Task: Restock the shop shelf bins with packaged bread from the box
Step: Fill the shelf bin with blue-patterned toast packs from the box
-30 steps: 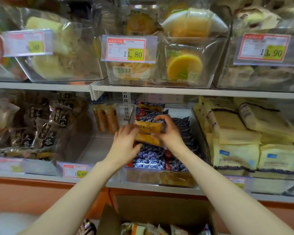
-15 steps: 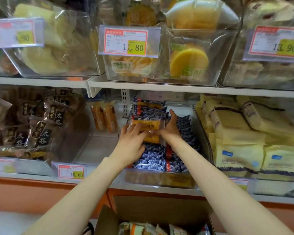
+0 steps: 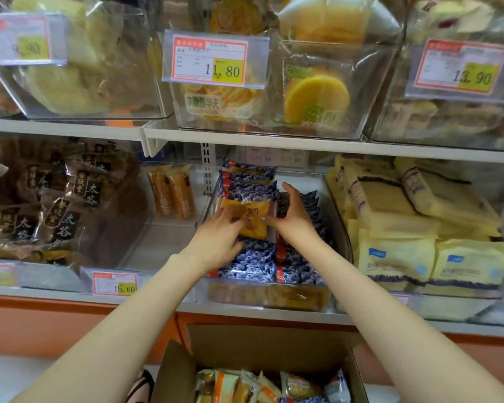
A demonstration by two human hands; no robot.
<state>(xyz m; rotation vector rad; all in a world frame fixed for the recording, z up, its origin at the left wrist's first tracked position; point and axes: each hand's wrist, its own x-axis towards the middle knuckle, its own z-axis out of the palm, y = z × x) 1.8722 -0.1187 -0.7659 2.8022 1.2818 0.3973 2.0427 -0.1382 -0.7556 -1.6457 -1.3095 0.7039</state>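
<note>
- Two hands of mine hold one orange bread packet over the middle clear bin on the lower shelf.
- My left hand grips its near left part, fingers curled on the wrapper.
- My right hand pinches its right edge, thumb raised.
- It lies on the blueberry-print packets filling this bin.
- Near me, below the shelf, the cardboard box stands open with wrapped bread inside.
- Yellow packets fill the bin to the right; dark-labelled packets sit at far left.
</note>
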